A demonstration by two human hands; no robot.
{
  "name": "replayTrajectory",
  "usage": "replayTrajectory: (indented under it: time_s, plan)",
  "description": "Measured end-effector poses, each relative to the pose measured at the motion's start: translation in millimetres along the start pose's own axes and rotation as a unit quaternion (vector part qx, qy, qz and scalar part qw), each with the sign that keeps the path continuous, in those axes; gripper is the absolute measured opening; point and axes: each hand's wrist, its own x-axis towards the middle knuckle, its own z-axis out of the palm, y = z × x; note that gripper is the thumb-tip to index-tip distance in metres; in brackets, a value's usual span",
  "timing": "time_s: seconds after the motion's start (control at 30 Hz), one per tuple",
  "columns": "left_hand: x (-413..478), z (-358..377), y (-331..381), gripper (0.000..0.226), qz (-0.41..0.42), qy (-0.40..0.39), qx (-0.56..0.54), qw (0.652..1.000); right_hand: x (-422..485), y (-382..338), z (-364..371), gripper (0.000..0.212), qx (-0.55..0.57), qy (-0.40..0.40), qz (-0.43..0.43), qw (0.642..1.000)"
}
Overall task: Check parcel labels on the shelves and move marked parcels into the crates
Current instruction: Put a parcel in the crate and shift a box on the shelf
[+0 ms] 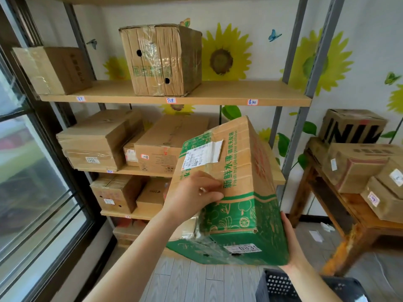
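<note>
Both hands are holding one box (244,192) up in the middle of the frame, in front of the shelves and clear of them. At the far left a window (32,171) is running down the edge of the frame. Just right of it the shelves (218,92) are carrying parcels: a plain brown parcel (54,69) at upper left, a big parcel with two round holes (161,59) at upper centre, two taped parcels (98,140) side by side on the board below, and smaller parcels (115,192) lower down. The left hand (194,192), reaching up from lower left, is gripping the box at its left edge, with bent fingers and thumb pressing on the front face. The box is brown and green with fruit drawings, tilting so its green end is pointing down toward the camera. A white label (204,155) is sitting on its upper face, and a second label with digits (244,249) is sitting on the green end. The right hand (293,245) is cupping the lower right edge, thumb lying along the side, fingers hidden behind the box. Below it, at the bottom edge, a black crate (281,284) is showing. At the right a wooden desk (340,214) is bearing several labelled parcels (353,166) in a pile.
</note>
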Motion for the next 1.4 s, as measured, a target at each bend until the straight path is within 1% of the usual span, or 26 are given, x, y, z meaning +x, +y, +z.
replayTrajectory:
  time_s: [0.03, 0.1, 0.17, 0.2, 0.23, 0.27, 0.3, 0.33, 0.37, 0.4, 0.43, 0.47, 0.5, 0.57, 0.6, 0.67, 0.73, 0.77, 0.87, 0.97, 1.03, 1.07, 1.13, 1.2, 1.3, 1.4]
  plan:
    - [2, 5, 2, 0.031, 0.011, -0.017, 0.012, 1.000, -3, 0, -1, 0.054, 0.005, -0.006, 0.005, 1.000]
    - [6, 14, 7, 0.032, 0.036, -0.060, 0.026, 0.997, -9, 0, -7, 0.042, 0.012, -0.028, 0.000, 1.000]
    - [8, 20, 13, 0.032, 0.068, -0.091, 0.019, 0.993, -10, -3, -21, 0.063, 0.035, -0.038, -0.021, 0.998]
    - [9, 22, 17, 0.031, 0.067, -0.075, 0.013, 0.995, -11, -4, -27, 0.071, 0.047, -0.037, -0.027, 0.998]
    - [11, 20, 21, 0.030, 0.051, -0.027, 0.013, 0.998, -12, -6, -32, 0.073, 0.056, -0.039, -0.032, 0.997]
    - [14, 17, 19, 0.033, 0.014, 0.036, 0.027, 0.999, -13, -10, -35, 0.072, 0.065, -0.043, -0.037, 0.996]
    - [18, 13, 15, 0.042, -0.045, 0.087, 0.048, 0.994, -13, -14, -36, 0.071, 0.068, -0.044, -0.045, 0.996]
    - [21, 9, 10, 0.054, -0.129, 0.105, 0.061, 0.984, -13, -18, -38, 0.071, 0.071, -0.041, -0.053, 0.995]
    - [22, 5, 4, 0.065, -0.221, 0.085, 0.033, 0.971, -11, -22, -39, 0.072, 0.068, -0.039, -0.064, 0.995]
    - [22, 4, -2, 0.069, -0.298, 0.044, -0.047, 0.952, -9, -25, -40, 0.073, 0.064, -0.037, -0.069, 0.995]
    - [22, 5, -5, 0.065, -0.345, -0.001, -0.157, 0.925, -7, -29, -40, 0.074, 0.056, -0.033, -0.069, 0.995]
    - [21, 9, -10, 0.060, -0.366, -0.038, -0.260, 0.893, -5, -32, -40, 0.075, 0.047, -0.023, -0.065, 0.996]
    - [22, 14, -15, 0.057, -0.371, -0.058, -0.330, 0.866, -2, -37, -40, 0.076, 0.038, -0.009, -0.059, 0.997]
    - [24, 21, -27, 0.053, -0.367, -0.059, -0.397, 0.839, 0, -49, -37, 0.072, -0.014, 0.025, -0.049, 0.998]
    - [28, 24, -35, 0.051, -0.367, -0.053, -0.412, 0.832, 1, -58, -35, 0.064, -0.051, 0.047, -0.046, 0.997]
    - [38, 30, -46, 0.049, -0.372, -0.038, -0.432, 0.820, 9, -78, -31, 0.042, -0.137, 0.128, -0.050, 0.981]
    - [55, 39, -53, 0.045, -0.374, -0.022, -0.440, 0.816, 23, -96, -22, 0.031, -0.217, 0.212, -0.105, 0.947]
    - [64, 44, -55, 0.041, -0.370, -0.014, -0.442, 0.817, 31, -105, -15, 0.028, -0.245, 0.234, -0.137, 0.931]
    - [100, 52, -61, 0.029, -0.361, 0.000, -0.459, 0.812, 59, -126, 9, 0.023, -0.260, 0.290, -0.201, 0.899]
    - [147, 57, -69, 0.018, -0.344, 0.001, -0.464, 0.817, 96, -149, 25, 0.027, -0.265, 0.315, -0.281, 0.867]
    - [181, 61, -79, 0.020, -0.335, 0.001, -0.461, 0.822, 120, -165, 36, 0.031, -0.298, 0.314, -0.308, 0.847]
    - [197, 63, -84, 0.023, -0.326, -0.001, -0.460, 0.826, 132, -174, 39, 0.030, -0.305, 0.313, -0.301, 0.848]
    - [230, 68, -94, 0.030, -0.308, -0.019, -0.458, 0.834, 156, -195, 41, 0.031, -0.297, 0.309, -0.258, 0.866]
    - [258, 74, -102, 0.033, -0.298, -0.034, -0.462, 0.835, 176, -211, 40, 0.042, -0.282, 0.309, -0.222, 0.881]
    - [291, 83, -109, 0.029, -0.289, -0.044, -0.467, 0.835, 203, -225, 35, 0.044, -0.271, 0.310, -0.228, 0.882]
    - [310, 91, -118, 0.039, -0.302, -0.053, -0.461, 0.833, 221, -228, 33, 0.037, -0.263, 0.330, -0.244, 0.873]
